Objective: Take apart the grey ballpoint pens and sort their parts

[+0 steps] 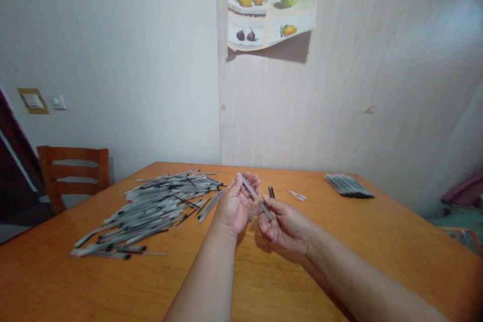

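1. Holding one slender pen (255,197) slantwise above the table (271,282), we have both hands on it: our left hand (236,206) lightly keeps its far end at the thumb, fingers loosely spread, while our right hand (285,224) pinches the near end, fingers curled.
2. Just beyond them we see two dark sticks (271,191) and a small white object (298,195) we cannot identify.
3. To our left sprawls a loose heap of pens (158,206), many black-ended.
4. At far right we have a neat row of pens (349,186).
5. Past the table stands a wooden chair (75,171); a fruit poster (267,12) hangs on the wall.
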`<state>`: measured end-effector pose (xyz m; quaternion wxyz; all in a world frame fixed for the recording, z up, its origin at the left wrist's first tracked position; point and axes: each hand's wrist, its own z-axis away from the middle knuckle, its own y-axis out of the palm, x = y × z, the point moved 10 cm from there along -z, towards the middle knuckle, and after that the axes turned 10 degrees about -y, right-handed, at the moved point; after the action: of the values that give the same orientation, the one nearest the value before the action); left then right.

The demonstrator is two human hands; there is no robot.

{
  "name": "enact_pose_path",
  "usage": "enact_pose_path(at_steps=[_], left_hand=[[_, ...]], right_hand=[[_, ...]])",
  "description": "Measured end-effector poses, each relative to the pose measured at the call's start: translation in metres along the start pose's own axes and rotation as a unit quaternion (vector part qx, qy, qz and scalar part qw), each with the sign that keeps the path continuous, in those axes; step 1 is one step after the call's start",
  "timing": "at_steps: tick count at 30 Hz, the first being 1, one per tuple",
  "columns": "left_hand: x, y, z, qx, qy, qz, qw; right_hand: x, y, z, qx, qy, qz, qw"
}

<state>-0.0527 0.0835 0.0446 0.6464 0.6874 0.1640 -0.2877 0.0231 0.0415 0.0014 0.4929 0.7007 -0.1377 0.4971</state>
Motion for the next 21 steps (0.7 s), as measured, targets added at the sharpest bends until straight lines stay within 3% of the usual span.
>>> enact_pose_path(at_steps=[5, 11, 16, 21], left_hand=[[0.006, 0.004, 0.001, 0.005, -0.018, 0.03, 0.999], [0.005, -0.007, -0.003, -0.049, 0.011, 0.066, 0.997], [0.004, -0.012, -0.002, -0.085, 0.031, 0.068, 0.994], [0.007, -0.017, 0.0, -0.129, 0.039, 0.081, 0.988]], right_hand=[[0.006, 0.012, 0.0, 0.021, -0.043, 0.005, 0.999], [0.02, 0.005, -0.002, -0.061, -0.148, 0.138, 0.977], [0.038, 0.01, 0.0, -0.083, -0.202, 0.307, 0.926], [0.057, 0.023, 0.004, -0.073, -0.281, 0.454, 0.842]])
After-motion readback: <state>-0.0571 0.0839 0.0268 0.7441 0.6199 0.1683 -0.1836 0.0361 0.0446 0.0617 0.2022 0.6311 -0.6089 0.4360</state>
